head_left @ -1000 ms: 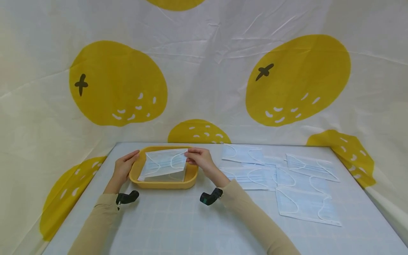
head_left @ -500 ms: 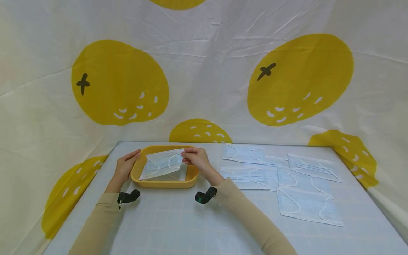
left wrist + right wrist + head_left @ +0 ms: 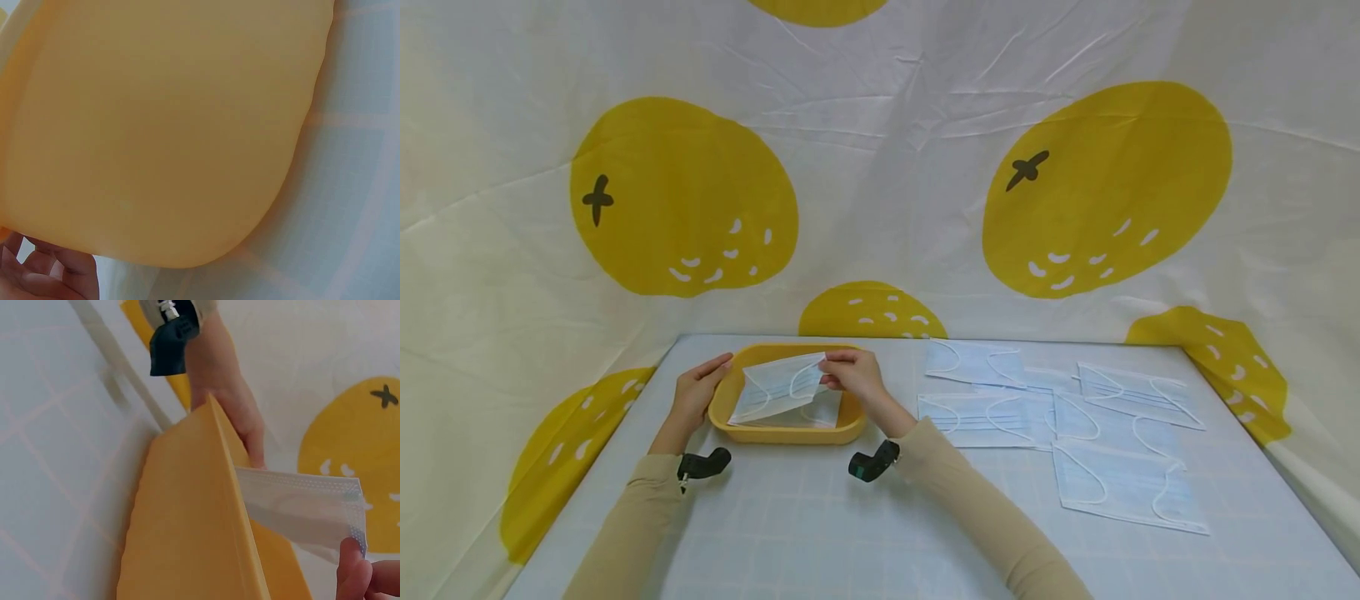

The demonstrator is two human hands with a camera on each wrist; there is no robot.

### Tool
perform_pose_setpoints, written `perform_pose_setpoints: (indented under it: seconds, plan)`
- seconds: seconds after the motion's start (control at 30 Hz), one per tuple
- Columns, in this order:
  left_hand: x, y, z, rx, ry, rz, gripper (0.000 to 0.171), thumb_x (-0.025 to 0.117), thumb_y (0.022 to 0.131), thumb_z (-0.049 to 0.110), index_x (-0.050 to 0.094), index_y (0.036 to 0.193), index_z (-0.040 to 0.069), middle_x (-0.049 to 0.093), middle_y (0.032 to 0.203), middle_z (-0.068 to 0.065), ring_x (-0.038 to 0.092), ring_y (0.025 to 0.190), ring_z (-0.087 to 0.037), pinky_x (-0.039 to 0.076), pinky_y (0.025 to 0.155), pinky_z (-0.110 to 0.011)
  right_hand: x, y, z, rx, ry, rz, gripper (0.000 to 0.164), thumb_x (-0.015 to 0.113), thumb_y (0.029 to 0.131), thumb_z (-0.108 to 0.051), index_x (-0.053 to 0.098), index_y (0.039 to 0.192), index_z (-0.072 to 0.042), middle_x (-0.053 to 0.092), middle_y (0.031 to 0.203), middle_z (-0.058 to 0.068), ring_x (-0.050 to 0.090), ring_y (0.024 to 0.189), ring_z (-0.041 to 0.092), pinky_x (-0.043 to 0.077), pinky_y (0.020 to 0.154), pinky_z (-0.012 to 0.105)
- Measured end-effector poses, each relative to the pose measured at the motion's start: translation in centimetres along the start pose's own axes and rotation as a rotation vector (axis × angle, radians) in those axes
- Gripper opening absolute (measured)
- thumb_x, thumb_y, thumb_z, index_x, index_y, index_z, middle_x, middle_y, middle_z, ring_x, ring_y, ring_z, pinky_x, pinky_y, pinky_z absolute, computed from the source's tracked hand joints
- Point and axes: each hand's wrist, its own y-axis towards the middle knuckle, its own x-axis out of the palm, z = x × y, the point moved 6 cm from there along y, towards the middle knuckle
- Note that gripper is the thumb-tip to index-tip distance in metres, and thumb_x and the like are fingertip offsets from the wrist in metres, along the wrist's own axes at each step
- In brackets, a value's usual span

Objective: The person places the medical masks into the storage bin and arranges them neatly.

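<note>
A yellow tray (image 3: 752, 435) stands at the table's back left, its outer wall filling much of the left wrist view. My left hand (image 3: 694, 396) holds the tray's left end at the rim; in the left wrist view its fingers (image 3: 69, 275) show at the wall's lower left. Between thumb and fingertips, my right hand (image 3: 857, 377) pinches the right upper corner of a pale blue face mask (image 3: 778, 390). That corner is raised, while the mask's left part lies low in the tray. Another mask (image 3: 826, 410) lies beneath it, partly hidden.
Right of the tray, several face masks (image 3: 1123, 479) lie spread and partly overlapping on the pale checked table (image 3: 790, 525). A white curtain (image 3: 887, 192) with yellow fruit shapes hangs behind the table and at its sides.
My right hand has moved left, taking the pinched mask corner with it, so the mask bends more and more of the lower mask shows. The left hand stays on the tray.
</note>
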Motion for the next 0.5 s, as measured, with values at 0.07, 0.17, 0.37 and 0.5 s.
perform_pose_setpoints:
  seconds: [0.07, 0.17, 0.37, 0.5]
  plan:
    - [0.04, -0.01, 0.00, -0.003, 0.001, -0.003, 0.054, 0.059, 0.095, 0.036, 0.048, 0.141, 0.010, 0.042, 0.150, -0.009, 0.051, 0.119, -0.003, 0.046, 0.096, -0.013, 0.12, 0.02, 0.10, -0.003, -0.005, -0.006, 0.027, 0.069, 0.089, -0.011, 0.068, 0.111, 0.004, 0.073, 0.099, 0.017, 0.061, 0.055, 0.003, 0.054, 0.056, 0.014]
    - [0.06, -0.01, 0.01, -0.005, -0.004, -0.005, 0.053, 0.058, 0.095, 0.035, 0.048, 0.141, 0.010, 0.042, 0.150, -0.009, 0.051, 0.116, -0.001, 0.046, 0.094, -0.011, 0.28, 0.11, 0.25, -0.015, -0.021, -0.013, 0.027, 0.069, 0.088, -0.011, 0.068, 0.111, 0.004, 0.072, 0.098, 0.018, 0.061, 0.055, 0.003, 0.054, 0.057, 0.014]
    - [0.07, -0.09, 0.08, 0.002, -0.014, -0.009, 0.053, 0.058, 0.095, 0.034, 0.049, 0.141, 0.009, 0.041, 0.151, -0.010, 0.052, 0.106, 0.004, 0.048, 0.081, -0.004, 0.53, 0.21, 0.31, -0.067, -0.109, -0.017, 0.022, 0.069, 0.088, -0.009, 0.070, 0.106, 0.004, 0.073, 0.092, 0.017, 0.061, 0.054, 0.005, 0.056, 0.057, 0.018]
    - [0.04, -0.14, 0.06, 0.005, -0.014, -0.011, 0.053, 0.059, 0.095, 0.034, 0.049, 0.141, 0.010, 0.041, 0.150, -0.010, 0.052, 0.105, 0.005, 0.047, 0.079, -0.003, 0.70, 0.28, 0.39, -0.098, -0.171, -0.027, 0.020, 0.069, 0.088, -0.009, 0.070, 0.103, 0.004, 0.073, 0.090, 0.017, 0.061, 0.054, 0.007, 0.058, 0.059, 0.022]
